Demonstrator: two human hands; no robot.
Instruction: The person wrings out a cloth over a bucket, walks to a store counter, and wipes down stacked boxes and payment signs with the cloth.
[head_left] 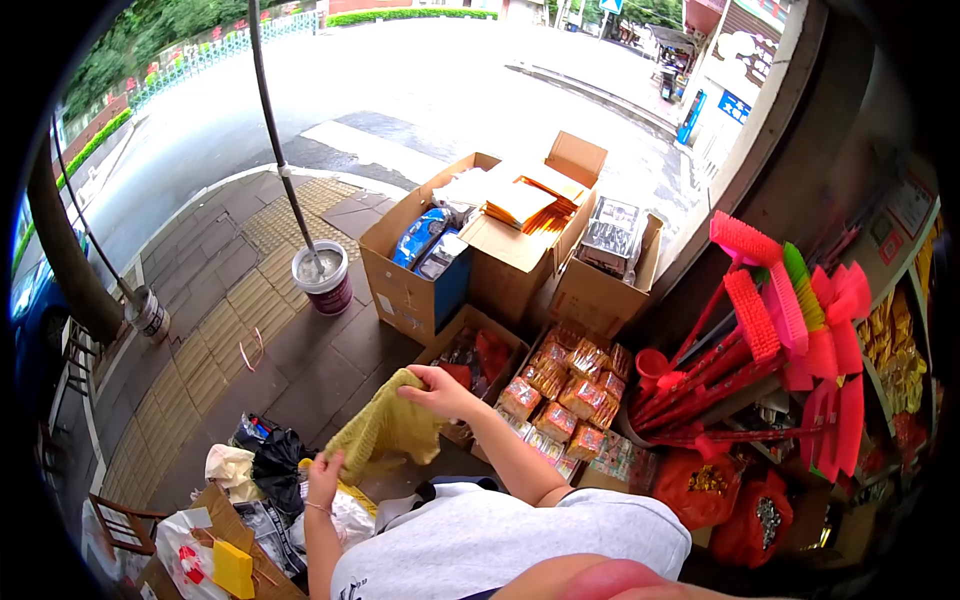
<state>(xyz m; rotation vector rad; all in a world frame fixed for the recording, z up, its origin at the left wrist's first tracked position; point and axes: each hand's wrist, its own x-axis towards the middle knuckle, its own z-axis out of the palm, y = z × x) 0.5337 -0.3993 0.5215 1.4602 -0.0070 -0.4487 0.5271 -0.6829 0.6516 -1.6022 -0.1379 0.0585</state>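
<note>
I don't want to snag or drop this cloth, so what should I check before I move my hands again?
1. Left hand has hold of the cloth: ok.
2. Right hand has hold of it too: ok.
3. Cloth spread flat: not ok, it sags in folds between the hands.
4. Cloth clear of the wrapped packets: ok, they lie off to the right.
5. Ground directly beneath free of snags: cannot tell, the cloth hides part of it.

1. The right hand [438, 392] is out in front, with its finger and thumb pinched shut.
2. The right arm [510, 445] reaches out on a slant.
3. The left hand [325, 476] is pinched shut too, lower and closer in.
4. The left arm [322, 550] points up from the bottom.
</note>
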